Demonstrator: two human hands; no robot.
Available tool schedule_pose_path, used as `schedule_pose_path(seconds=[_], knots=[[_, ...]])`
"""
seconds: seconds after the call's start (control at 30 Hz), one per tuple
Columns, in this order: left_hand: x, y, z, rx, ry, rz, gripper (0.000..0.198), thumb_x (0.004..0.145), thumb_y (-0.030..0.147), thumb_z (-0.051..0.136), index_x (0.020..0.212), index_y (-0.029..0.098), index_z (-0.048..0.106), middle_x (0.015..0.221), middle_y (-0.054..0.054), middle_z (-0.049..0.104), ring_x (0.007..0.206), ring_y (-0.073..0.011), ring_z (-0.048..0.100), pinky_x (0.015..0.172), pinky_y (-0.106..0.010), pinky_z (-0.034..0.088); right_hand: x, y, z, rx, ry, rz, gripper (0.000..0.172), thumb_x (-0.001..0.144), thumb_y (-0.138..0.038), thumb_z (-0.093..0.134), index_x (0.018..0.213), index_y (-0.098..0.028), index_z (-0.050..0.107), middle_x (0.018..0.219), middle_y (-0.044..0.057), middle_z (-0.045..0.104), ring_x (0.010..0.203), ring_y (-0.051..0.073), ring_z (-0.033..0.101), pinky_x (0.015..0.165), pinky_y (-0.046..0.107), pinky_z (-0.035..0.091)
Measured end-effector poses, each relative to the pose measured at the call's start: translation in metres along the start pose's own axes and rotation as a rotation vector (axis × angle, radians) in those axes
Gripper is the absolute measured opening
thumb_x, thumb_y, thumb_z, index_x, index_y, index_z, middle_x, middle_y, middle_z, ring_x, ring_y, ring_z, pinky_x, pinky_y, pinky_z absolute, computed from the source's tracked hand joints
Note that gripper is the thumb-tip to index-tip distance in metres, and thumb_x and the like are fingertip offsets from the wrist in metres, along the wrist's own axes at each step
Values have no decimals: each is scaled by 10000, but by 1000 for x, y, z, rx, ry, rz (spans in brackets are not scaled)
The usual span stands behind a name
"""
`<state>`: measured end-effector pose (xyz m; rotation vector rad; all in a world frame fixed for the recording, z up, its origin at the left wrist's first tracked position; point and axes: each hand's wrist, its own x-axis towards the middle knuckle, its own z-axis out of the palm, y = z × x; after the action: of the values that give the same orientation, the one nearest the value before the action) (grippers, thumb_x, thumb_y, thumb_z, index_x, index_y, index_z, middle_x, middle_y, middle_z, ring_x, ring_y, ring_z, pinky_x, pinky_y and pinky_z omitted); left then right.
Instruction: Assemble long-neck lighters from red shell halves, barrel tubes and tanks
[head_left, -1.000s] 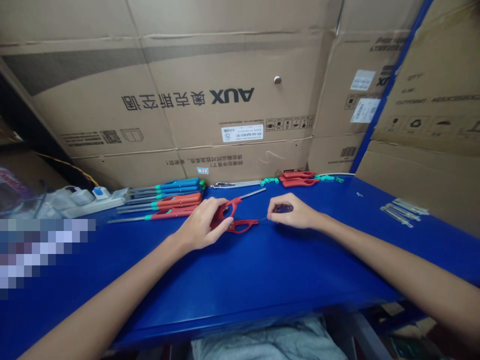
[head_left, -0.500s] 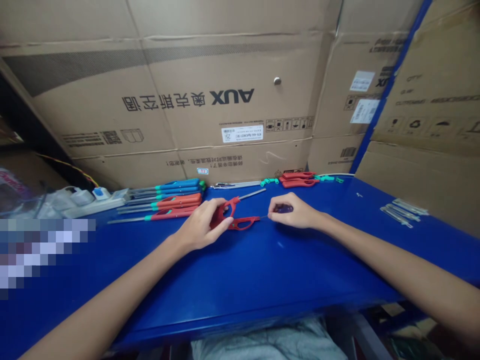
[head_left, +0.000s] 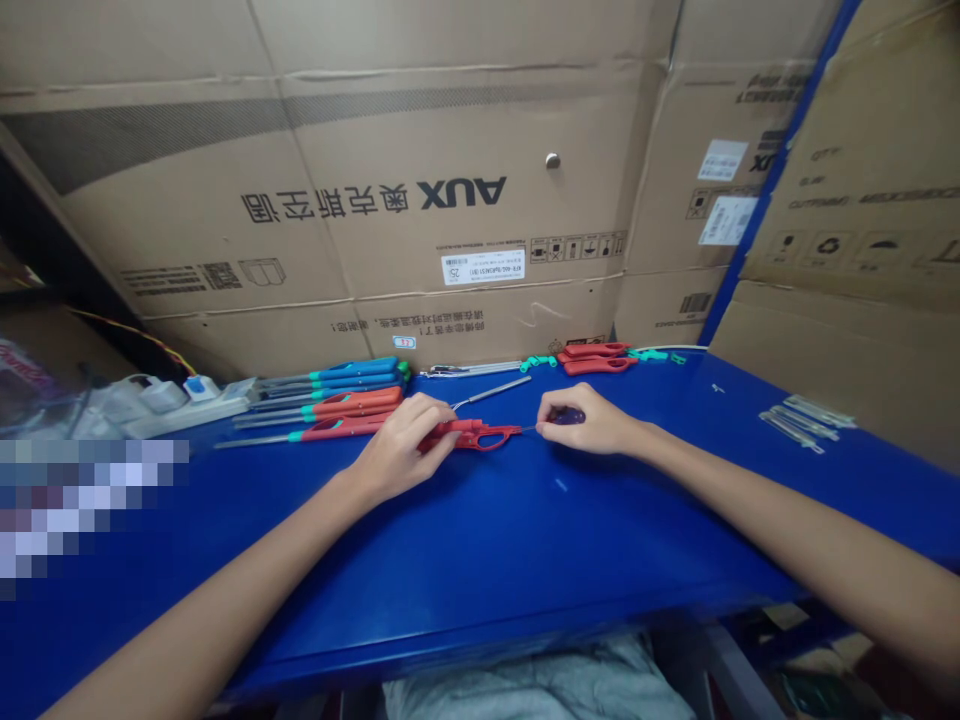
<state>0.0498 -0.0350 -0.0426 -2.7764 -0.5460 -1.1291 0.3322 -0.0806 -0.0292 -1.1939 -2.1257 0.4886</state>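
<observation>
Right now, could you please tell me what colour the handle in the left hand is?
The handle is red, shown best in the head view.

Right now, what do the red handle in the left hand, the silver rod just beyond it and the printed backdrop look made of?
Red handle: probably moulded plastic, smooth and evenly coloured. Silver rod: likely metal, smooth, going by its grey sheen. Printed backdrop: apparently cardboard, matte brown with creases.
</observation>
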Motion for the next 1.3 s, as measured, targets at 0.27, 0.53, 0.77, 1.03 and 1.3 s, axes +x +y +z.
schedule_pose_path(seconds=[0.27, 0.53, 0.77, 1.03, 1.3], knots=[[3, 5, -5, -11, 276, -73, 134, 913, 239, 546, 987, 221, 656, 827, -51, 661, 760, -178, 577, 726, -357, 491, -1, -1, -1, -113, 36, 9, 89, 736, -177, 563, 666, -175, 617, 622, -3, 625, 594, 132, 543, 588, 249, 387], [2, 15, 4, -241, 238, -168, 61, 893, 231, 597, 911, 179, 623, 860, -44, 687, 771, -148, 643, 718, -267, 518, 0, 6, -1, -239, 130, 91, 82, 730, -171, 556, 658, -179, 596, 618, 4, 617, 577, 141, 524, 585, 265, 345], [-5, 18, 16, -391, -151, -180, 133, 906, 284, 582, 984, 182, 619, 971, -61, 690, 878, -168, 662, 800, -288, 529, 1, 6, -1, -278, 130, 107, 77, 733, -167, 554, 671, -182, 598, 629, 4, 625, 580, 141, 526, 580, 263, 343], [-5, 10, 12, -219, -342, -137, 306, 876, 181, 543, 1175, 237, 573, 1154, -76, 646, 1117, -218, 574, 967, -392, 492, 0, 4, 0, -286, 135, 104, 79, 730, -159, 549, 674, -187, 598, 632, 5, 632, 582, 143, 538, 593, 264, 366], [-7, -7, 13, -37, -242, -217, 225, 887, 204, 465, 1043, 184, 625, 982, -84, 677, 966, -234, 589, 846, -410, 509, 0, 6, -1, -283, 137, 88, 80, 734, -159, 548, 678, -186, 598, 646, 9, 643, 587, 144, 547, 596, 264, 373]])
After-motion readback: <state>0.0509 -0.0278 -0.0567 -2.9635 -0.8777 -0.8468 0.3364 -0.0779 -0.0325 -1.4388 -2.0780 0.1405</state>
